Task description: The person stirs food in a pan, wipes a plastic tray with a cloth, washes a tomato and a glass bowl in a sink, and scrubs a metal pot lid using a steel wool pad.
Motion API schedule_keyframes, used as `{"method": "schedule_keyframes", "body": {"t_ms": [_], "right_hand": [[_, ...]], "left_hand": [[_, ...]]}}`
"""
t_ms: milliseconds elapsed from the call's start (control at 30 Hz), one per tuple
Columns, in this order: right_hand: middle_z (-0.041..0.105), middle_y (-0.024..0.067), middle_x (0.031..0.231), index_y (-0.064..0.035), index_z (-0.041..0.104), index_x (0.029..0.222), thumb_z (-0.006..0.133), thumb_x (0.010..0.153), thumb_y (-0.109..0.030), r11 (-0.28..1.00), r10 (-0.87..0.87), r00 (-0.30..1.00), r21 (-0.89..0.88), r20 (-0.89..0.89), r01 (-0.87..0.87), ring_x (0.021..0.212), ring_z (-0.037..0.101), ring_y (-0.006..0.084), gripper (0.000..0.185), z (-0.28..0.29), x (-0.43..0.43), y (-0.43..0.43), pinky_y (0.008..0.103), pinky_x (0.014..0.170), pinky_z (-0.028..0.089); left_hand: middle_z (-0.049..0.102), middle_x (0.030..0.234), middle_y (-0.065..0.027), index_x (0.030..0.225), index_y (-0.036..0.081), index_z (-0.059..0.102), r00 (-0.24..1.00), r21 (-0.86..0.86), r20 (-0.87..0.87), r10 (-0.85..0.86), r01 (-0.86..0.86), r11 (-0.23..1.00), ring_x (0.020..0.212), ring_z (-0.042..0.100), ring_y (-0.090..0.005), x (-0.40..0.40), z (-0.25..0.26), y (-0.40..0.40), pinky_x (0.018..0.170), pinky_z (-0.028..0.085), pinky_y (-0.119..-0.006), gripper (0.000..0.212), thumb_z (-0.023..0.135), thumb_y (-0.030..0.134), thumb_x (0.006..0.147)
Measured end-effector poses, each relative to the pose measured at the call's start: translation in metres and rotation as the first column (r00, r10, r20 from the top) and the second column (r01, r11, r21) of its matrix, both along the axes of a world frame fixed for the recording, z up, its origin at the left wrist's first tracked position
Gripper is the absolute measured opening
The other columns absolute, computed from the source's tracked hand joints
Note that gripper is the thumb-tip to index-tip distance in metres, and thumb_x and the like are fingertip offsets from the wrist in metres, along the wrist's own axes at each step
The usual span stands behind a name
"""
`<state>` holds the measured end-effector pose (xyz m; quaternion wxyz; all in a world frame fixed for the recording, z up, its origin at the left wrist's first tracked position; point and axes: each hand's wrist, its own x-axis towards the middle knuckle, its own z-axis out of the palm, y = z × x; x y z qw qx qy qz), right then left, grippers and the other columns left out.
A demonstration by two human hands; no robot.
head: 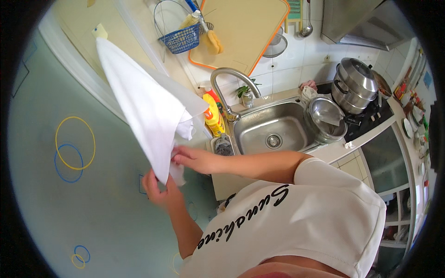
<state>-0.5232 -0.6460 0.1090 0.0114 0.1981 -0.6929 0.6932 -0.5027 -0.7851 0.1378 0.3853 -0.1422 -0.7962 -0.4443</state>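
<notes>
A white cloth (142, 100) hangs from a small adhesive hook (100, 32) on the cream wall panel at the upper left and tapers towards its lower corner. My left hand (160, 189) pinches that corner between thumb and fingers. Close above it and to the right, my right hand (194, 159) has its fingertips on the cloth's side edge, partly blurred. A thinner, whitish sheet (191, 99) hangs behind the cloth, and crumpled white folds show beside it.
To the right are a steel sink (274, 125) with a curved faucet (226, 71), a yellow bottle (213, 118), metal bowls (326, 118) and a steamer pot (354, 87) on the stove. A blue basket (180, 38) and a cutting board (240, 31) hang above. A frosted glass door (87, 208) stands left.
</notes>
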Motion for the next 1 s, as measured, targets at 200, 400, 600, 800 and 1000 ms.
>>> {"method": "schedule_keyframes", "body": {"t_ms": [200, 400, 600, 800, 1000], "right_hand": [[0.049, 0.0154, 0.113, -0.0017, 0.04, 0.121, 0.037, 0.092, -0.037, 0.999, -0.003, 0.934, 0.031, -0.358, 0.016, 0.108, 0.045, 0.023, 0.046, -0.002, 0.002, -0.02, 0.0335, 0.092, 0.034], [0.048, 0.0074, 0.117, -0.0019, 0.042, 0.121, 0.048, 0.084, -0.048, 0.683, 0.371, 0.926, -0.698, 0.075, -0.217, 0.103, 0.047, 0.0175, 0.059, 0.061, -0.004, -0.032, 0.0323, 0.086, 0.039], [0.058, 0.0178, 0.102, 0.0082, 0.047, 0.112, 0.052, 0.078, -0.048, 0.942, -0.169, 0.952, -0.241, 0.257, 0.232, 0.095, 0.055, 0.0239, 0.066, 0.08, -0.011, -0.01, 0.0314, 0.082, 0.042], [0.054, 0.0221, 0.106, 0.0082, 0.046, 0.111, 0.049, 0.078, -0.055, 0.891, -0.42, 0.884, -0.09, 0.204, 0.444, 0.095, 0.053, 0.0298, 0.071, 0.066, -0.034, -0.023, 0.032, 0.082, 0.042], [0.051, 0.0071, 0.113, -0.0032, 0.041, 0.121, 0.044, 0.086, -0.049, 0.271, 0.395, 0.913, -0.962, 0.101, -0.011, 0.098, 0.051, 0.0162, 0.057, 0.041, -0.021, -0.031, 0.0274, 0.084, 0.043]], "left_hand": [[0.036, 0.124, -0.0162, 0.121, 0.001, 0.038, 0.912, 0.198, -0.359, -0.2, 0.283, 0.938, 0.111, 0.041, -0.0297, -0.016, 0.011, 0.006, 0.09, 0.037, -0.04, 0.056, 0.052, 0.032, 0.077], [0.029, 0.135, -0.0128, 0.13, 0.001, 0.027, 0.52, 0.916, -0.373, -0.769, 0.337, -0.217, 0.122, 0.032, -0.025, 0.006, 0.013, 0.004, 0.101, 0.025, -0.039, 0.059, 0.036, 0.042, 0.089], [0.04, 0.123, -0.0146, 0.123, 0.0, 0.036, 0.667, 0.872, -0.11, -0.737, 0.421, 0.251, 0.113, 0.041, -0.023, -0.024, -0.003, 0.048, 0.096, 0.032, -0.036, 0.047, 0.039, 0.034, 0.092], [0.038, 0.123, -0.023, 0.124, -0.007, 0.032, 0.856, 0.644, -0.116, -0.503, 0.45, 0.618, 0.115, 0.042, -0.0262, -0.034, -0.023, 0.07, 0.091, 0.037, -0.038, 0.066, 0.018, 0.049, 0.091], [0.039, 0.126, -0.0158, 0.126, -0.002, 0.032, 0.869, 0.311, -0.218, -0.443, 0.493, 0.813, 0.115, 0.041, -0.0249, -0.034, -0.01, 0.065, 0.094, 0.036, -0.038, 0.055, 0.026, 0.039, 0.092]]}}
